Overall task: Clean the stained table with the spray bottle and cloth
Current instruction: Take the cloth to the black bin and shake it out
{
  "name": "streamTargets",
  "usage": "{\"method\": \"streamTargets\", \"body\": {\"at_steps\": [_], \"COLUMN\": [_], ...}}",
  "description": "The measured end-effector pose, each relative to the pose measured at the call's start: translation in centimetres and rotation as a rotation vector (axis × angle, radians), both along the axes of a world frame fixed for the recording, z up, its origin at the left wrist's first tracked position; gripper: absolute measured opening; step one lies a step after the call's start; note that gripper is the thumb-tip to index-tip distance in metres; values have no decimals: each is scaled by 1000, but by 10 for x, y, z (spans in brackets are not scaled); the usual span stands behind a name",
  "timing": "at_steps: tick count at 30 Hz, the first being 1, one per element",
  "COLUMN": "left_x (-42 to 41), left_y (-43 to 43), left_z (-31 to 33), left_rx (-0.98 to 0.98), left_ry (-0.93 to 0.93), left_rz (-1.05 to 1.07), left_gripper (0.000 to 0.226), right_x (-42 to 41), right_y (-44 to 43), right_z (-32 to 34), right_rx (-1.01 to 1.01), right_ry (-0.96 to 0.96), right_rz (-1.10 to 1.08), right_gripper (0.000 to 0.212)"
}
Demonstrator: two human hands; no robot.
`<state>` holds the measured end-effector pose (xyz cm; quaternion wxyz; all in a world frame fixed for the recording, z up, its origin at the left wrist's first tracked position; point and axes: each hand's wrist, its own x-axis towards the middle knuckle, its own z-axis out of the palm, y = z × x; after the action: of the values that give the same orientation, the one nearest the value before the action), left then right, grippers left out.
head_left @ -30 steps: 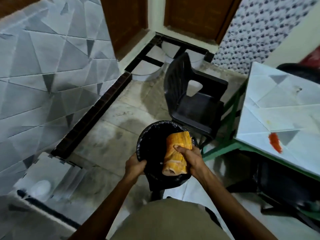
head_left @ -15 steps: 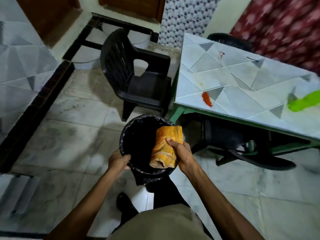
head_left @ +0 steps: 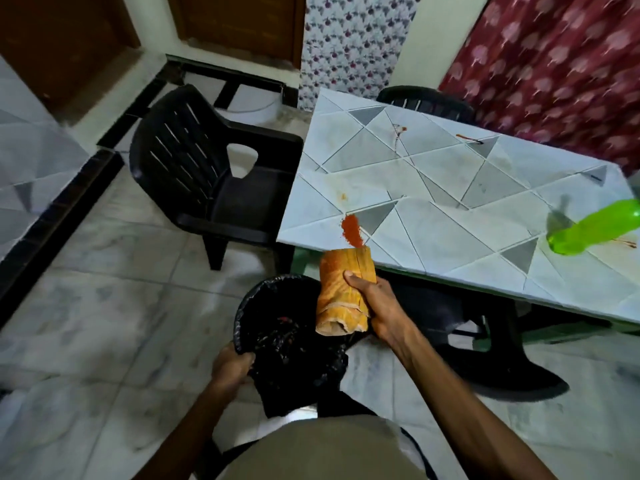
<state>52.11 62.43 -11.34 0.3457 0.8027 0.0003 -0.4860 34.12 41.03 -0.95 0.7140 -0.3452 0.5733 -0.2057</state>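
Grey tiled table [head_left: 433, 220] bears an unwiped red stain [head_left: 352, 231]; our right hand [head_left: 377, 306] grips the folded orange cloth [head_left: 336, 306], our left hand [head_left: 232, 370] the black bin [head_left: 277, 327].

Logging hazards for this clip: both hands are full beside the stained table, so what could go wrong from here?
1. The left hand grips only the rim of the black bin; it might tip and spill.
2. The red stain lies by the table edge; the cloth in the right hand could push it off onto the floor.
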Motion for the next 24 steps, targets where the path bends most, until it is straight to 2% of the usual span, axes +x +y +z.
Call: {"method": "streamTargets", "body": {"at_steps": [5,10,16,19,22,24], "left_x": [-48,-72,-83,-87,-88,-87], "left_y": [-53,-85,-105,-112,-115,-117], "left_z": [23,20,16,16,7,6], "left_rx": [-44,-67,-2,41,103,157], "left_ry": [71,66,32,-4,-35,-41], "left_rz": [110,174,201,177,130,117], "left_gripper": [44,33,7,6,38,41], "right_x": [-14,-5,22,36,52,57], "right_y": [-82,-151,-222,-253,-274,-280], "right_z": [5,22,29,11,-17,-35], "right_rx": [6,-214,-829,-1112,-1236,-1217], "right_ry": [-51,42,420,652,845,894], "right_rz": [73,249,574,795,1002,1077], "right_gripper": [38,34,41,28,14,18]}}
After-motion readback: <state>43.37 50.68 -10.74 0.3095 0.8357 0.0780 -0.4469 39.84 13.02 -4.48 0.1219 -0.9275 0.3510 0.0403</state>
